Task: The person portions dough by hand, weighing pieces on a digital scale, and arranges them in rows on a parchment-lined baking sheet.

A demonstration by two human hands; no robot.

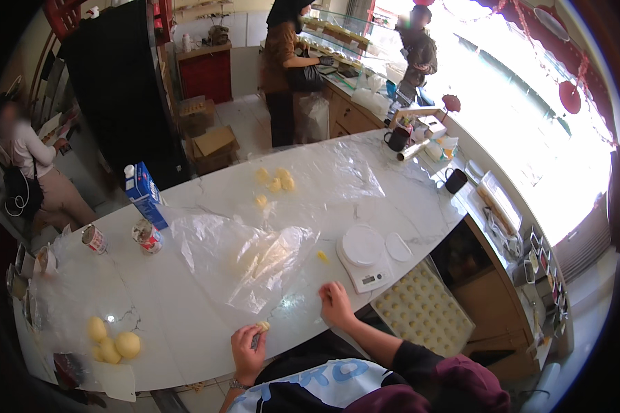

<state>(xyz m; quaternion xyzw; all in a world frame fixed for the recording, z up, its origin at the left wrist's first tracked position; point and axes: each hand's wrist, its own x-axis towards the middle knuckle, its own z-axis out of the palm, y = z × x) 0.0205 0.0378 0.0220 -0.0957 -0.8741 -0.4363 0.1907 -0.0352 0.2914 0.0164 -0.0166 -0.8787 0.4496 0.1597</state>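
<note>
My left hand (248,350) is closed near the table's front edge, pinching a small piece of yellow dough (264,326) at its fingertips. A dark grey patch shows by its palm; I cannot make out what it is. To the right, my right hand (337,303) is over the table with its fingers curled together; whatever they hold, if anything, is hidden. Just beyond it stands a white kitchen scale (363,258) with a round plate on top. A small strip of yellow dough (322,256) lies left of the scale. Clear plastic sheeting (255,258) covers more dough.
Dough balls (127,345) sit at the left beside a white scraper (116,380). Two cans (147,236) and a blue carton (145,195) stand further back. A tray of small dough rounds (427,303) is below right. Black mugs (455,180) stand far right. Other people are beyond the table.
</note>
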